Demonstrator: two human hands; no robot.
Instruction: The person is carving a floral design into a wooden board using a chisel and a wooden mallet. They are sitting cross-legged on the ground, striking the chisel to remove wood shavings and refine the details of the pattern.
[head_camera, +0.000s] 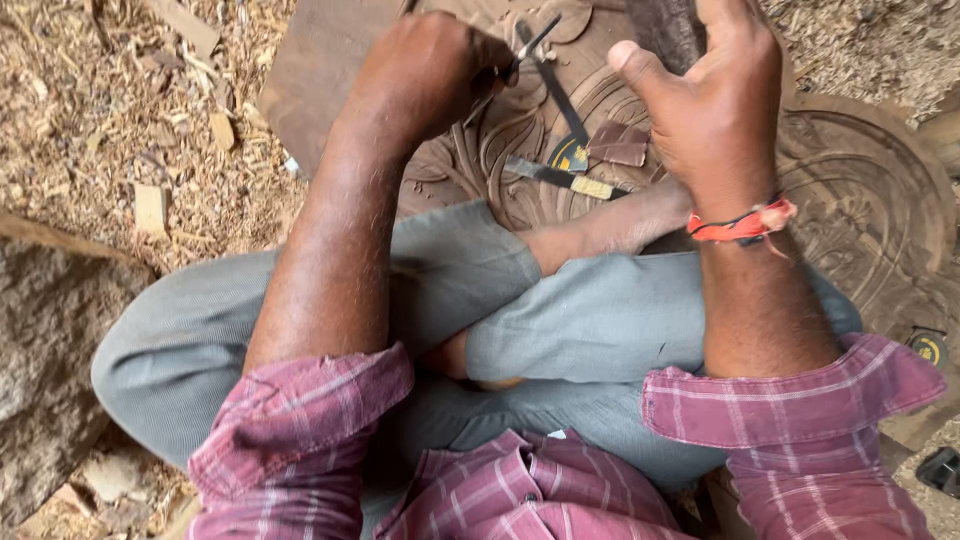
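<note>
Nearest the camera are the rolled cuffs of a pink checked shirt (300, 440) and the crossed legs in grey trousers (560, 320) of a person sitting on the ground. A red band (742, 224) circles the right wrist.

The left hand (430, 70) is curled into a closed fist around a thin metal chisel (535, 42), whose tip rests on the carved wooden panel (860, 190) in front of the legs. The right hand (715, 95) is partly open, thumb stretched to the left, fingers wrapped over a dark wooden mallet (665, 30) at the top edge; how firmly it grips cannot be told.

On the panel, between the two hands, lie a dark flat blade with a round yellow and black label (570, 155), a second tool with a pale yellow strip (590, 186), and a small brown block (618, 143) just beside them. A similar round yellow label (928, 349) sits at the panel's right edge.

Beyond and to the left, wood chips (120, 120) cover the ground, with a rough stone (50, 340) at the left.
</note>
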